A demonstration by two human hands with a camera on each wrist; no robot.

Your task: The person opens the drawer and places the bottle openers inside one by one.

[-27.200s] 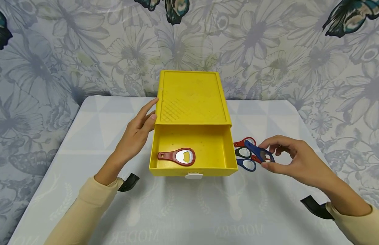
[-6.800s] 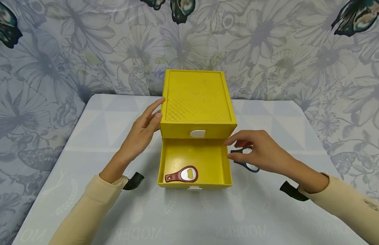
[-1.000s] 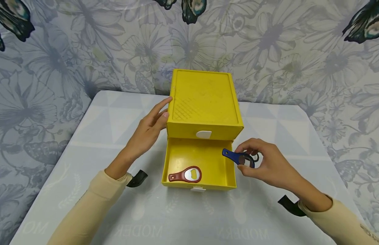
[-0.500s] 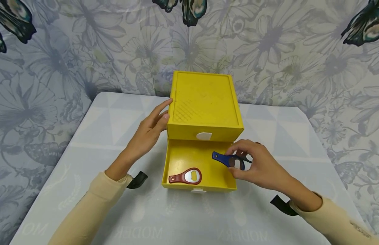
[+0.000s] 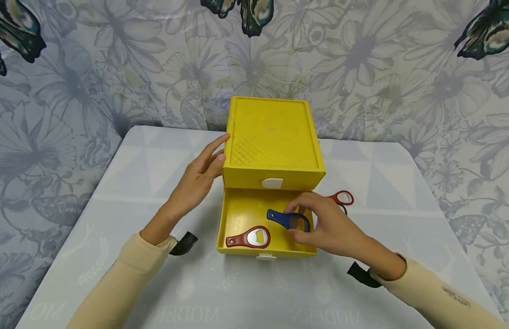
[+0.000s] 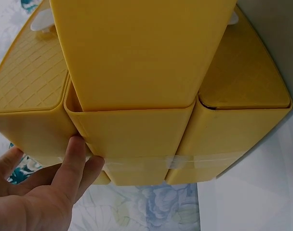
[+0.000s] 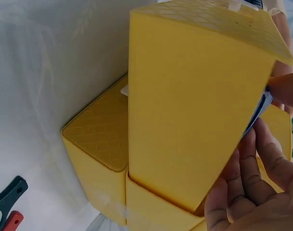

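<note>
My right hand (image 5: 332, 224) pinches a blue bottle opener (image 5: 279, 217) between thumb and fingers, over the right part of a pulled-out drawer (image 5: 238, 205). In the right wrist view the drawer wall hides most of the blue opener (image 7: 259, 113). A dark red bottle opener (image 5: 238, 239) with a metal insert lies inside that drawer, along its front wall. With extended fingers, my left hand (image 5: 192, 187) touches the left side of the yellow drawer box (image 5: 275, 132). The left wrist view shows stacked drawer compartments, with this hand (image 6: 50, 192) beside them.
Right of the box lie a red-rimmed bottle opener (image 5: 342, 197) and a dark one (image 7: 10, 192), partly behind my right hand in the head view. The top drawer is closed, its white tab (image 5: 272, 183) above the open drawer. A patterned wall (image 5: 361, 68) stands behind the table.
My right hand has carried the blue bottle opener leftward from the drawer's right edge to over its inside. Much earlier, the top drawer was out with a red opener in it; now a lower one is.
</note>
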